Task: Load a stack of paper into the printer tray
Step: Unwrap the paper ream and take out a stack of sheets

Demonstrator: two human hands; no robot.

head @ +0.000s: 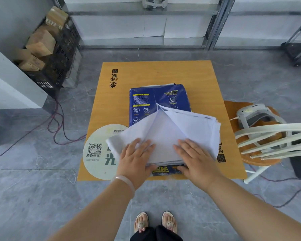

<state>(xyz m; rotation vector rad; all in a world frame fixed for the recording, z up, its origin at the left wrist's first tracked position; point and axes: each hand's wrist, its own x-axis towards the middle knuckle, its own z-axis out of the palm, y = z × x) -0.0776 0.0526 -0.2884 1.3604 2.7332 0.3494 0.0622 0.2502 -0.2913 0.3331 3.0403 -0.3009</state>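
A blue paper ream package (151,100) lies in the middle of the orange table (203,80), torn at its near end. A stack of white paper (169,129) rests on top of the package, fanned into two skewed bunches. My left hand (135,156) grips the stack's near left edge, fingers on top. My right hand (195,157) grips the near right edge, thumb under the stack near the wrapper. No printer tray can be seen.
A round white sticker with a QR code (98,152) is on the table's near left. A white-backed chair (264,136) with a grey device (254,115) on its seat stands right. A black crate of cardboard boxes (47,54) and floor cables (59,129) lie left.
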